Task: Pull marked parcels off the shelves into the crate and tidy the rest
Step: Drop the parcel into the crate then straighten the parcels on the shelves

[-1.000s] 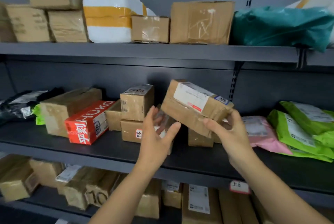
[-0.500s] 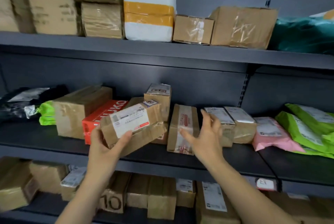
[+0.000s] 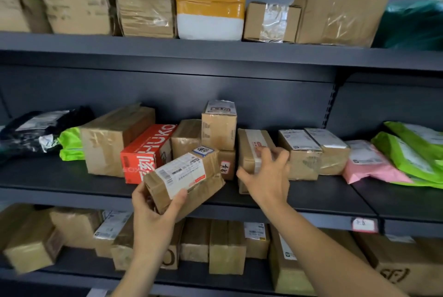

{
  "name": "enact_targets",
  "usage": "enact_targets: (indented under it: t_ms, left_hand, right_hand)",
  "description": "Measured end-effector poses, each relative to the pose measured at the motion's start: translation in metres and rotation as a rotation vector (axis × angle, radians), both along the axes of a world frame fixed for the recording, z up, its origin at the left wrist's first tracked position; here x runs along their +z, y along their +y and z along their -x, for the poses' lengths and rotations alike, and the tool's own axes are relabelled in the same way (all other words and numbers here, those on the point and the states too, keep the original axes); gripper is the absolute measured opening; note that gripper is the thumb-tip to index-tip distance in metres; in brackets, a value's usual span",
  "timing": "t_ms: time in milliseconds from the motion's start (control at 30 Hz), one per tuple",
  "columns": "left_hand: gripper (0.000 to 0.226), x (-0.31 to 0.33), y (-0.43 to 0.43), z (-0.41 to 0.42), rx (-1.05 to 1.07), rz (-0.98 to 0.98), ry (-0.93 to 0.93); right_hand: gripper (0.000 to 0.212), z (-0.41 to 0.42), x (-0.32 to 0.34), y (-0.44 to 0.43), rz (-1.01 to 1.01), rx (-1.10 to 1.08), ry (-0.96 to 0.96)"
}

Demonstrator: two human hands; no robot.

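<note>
Dark grey metal shelving fills my view, three tiers crowded with brown cartons and soft mailers. I take the red box [image 3: 148,152] on the middle shelf [image 3: 60,176] as my marker.

Just in front of the red box, covering its lower right corner from where I look, the labelled parcel [image 3: 184,176] is held clear of the shelf. It is tilted, with its white shipping label facing up toward me. My left hand [image 3: 153,210] grips its near end from below, thumb across the label's lower corner and the other fingers wrapped under the end. The parcel sits above and to the right of the palm.

Right of the red box, past the stacked cartons [image 3: 218,128], an upright parcel [image 3: 251,150] stands on the shelf. My right hand [image 3: 266,176] holds it, fingers curled over its right edge and thumb spread across the lower front face.

Further right of the red box stand two small cartons [image 3: 302,155] side by side, then a pink mailer [image 3: 369,162] and green mailers [image 3: 412,152]. Just left of the red box sits a large brown carton [image 3: 107,143].
</note>
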State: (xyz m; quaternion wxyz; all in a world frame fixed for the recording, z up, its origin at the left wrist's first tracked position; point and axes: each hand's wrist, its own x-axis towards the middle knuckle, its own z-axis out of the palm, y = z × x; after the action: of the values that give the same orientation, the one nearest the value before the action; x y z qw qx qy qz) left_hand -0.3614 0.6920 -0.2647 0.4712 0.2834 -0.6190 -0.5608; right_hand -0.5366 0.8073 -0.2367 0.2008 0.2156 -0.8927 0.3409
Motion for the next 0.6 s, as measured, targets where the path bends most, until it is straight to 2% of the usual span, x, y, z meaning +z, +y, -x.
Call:
enact_targets:
  t_ms: [100, 167, 233, 367, 500, 600]
  left_hand:
    - [0.064, 0.0, 0.012, -0.001, 0.008, -0.023, 0.012]
    - [0.067, -0.001, 0.024, 0.0, 0.003, -0.05, 0.027]
    - [0.072, -0.003, 0.042, 0.0, -0.018, -0.107, 0.033]
    - [0.079, -0.005, 0.097, -0.004, -0.059, -0.181, 0.028]
    - [0.083, -0.019, 0.174, -0.019, -0.182, -0.144, -0.105]
    - [0.085, -0.032, 0.238, -0.031, -0.338, -0.17, -0.263]
  right_hand:
    - [0.099, -0.008, -0.002, 0.031, 0.254, 0.094, -0.139]
    - [0.113, -0.018, 0.002, 0.058, 0.331, 0.136, -0.231]
    - [0.116, -0.034, 0.004, 0.089, 0.311, 0.202, -0.212]
    - [0.119, -0.075, 0.004, 0.16, 0.259, 0.283, -0.057]
    - [0.123, -0.117, -0.009, 0.24, 0.156, 0.096, 0.098]
    - [0.121, -0.154, -0.026, 0.309, 0.067, -0.012, 0.139]
